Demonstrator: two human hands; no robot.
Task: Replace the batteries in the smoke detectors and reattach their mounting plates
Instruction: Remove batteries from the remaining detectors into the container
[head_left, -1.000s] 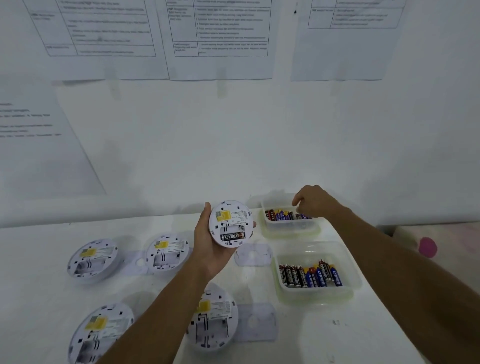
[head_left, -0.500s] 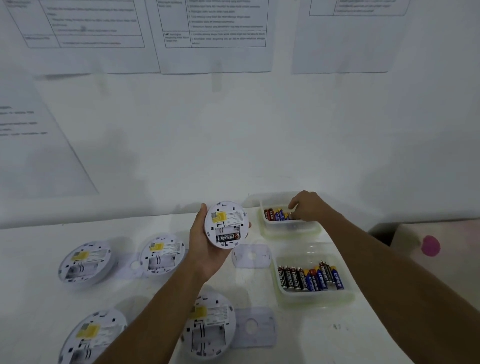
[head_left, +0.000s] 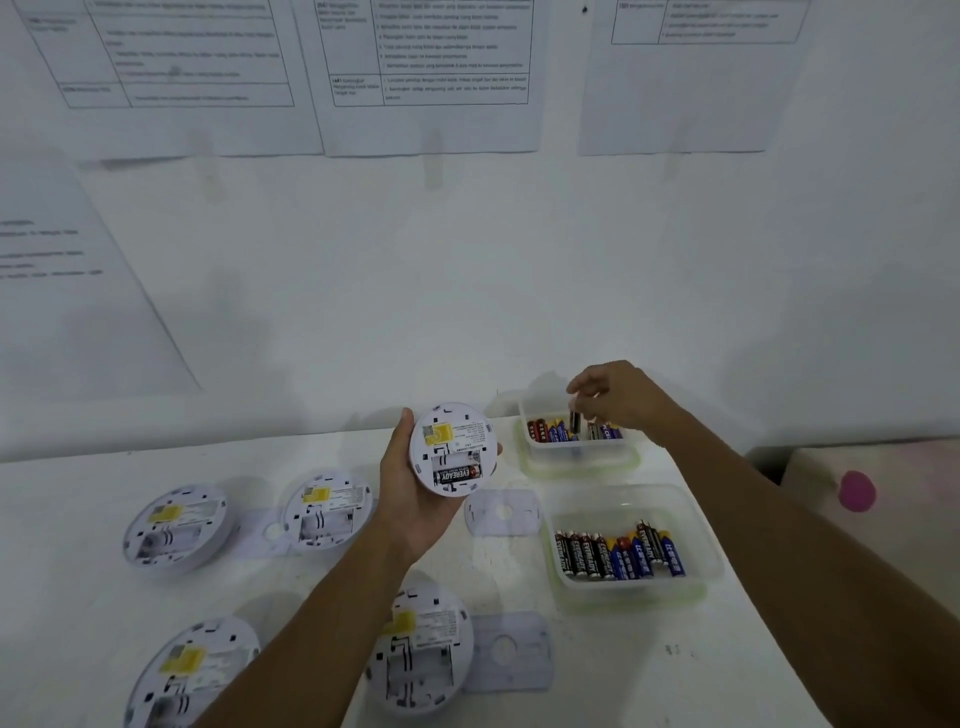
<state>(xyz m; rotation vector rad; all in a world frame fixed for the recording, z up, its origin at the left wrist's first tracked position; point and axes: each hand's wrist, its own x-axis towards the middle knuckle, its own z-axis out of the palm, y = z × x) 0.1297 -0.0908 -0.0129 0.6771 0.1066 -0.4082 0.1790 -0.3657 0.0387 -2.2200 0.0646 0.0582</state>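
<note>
My left hand (head_left: 410, 499) grips a round white smoke detector (head_left: 452, 448) above the table, its back facing me, with one black battery in its compartment. My right hand (head_left: 618, 397) hovers over the far clear tub (head_left: 576, 452) and pinches a dark battery (head_left: 574, 422) lifted just above the batteries lying there. Several other detectors lie back-up on the table: two at the left (head_left: 174, 527) (head_left: 327, 512), two at the front (head_left: 192, 670) (head_left: 421, 649), their battery bays open. Translucent mounting plates (head_left: 503, 512) (head_left: 506, 652) lie beside them.
A nearer clear tub (head_left: 631, 587) holds a row of black and blue batteries. The white table meets a white wall with printed sheets taped to it. A pink object (head_left: 857, 491) sits past the table's right edge.
My right hand has risen out of the far tub with a battery pinched in its fingers. The left hand keeps the detector in about the same place.
</note>
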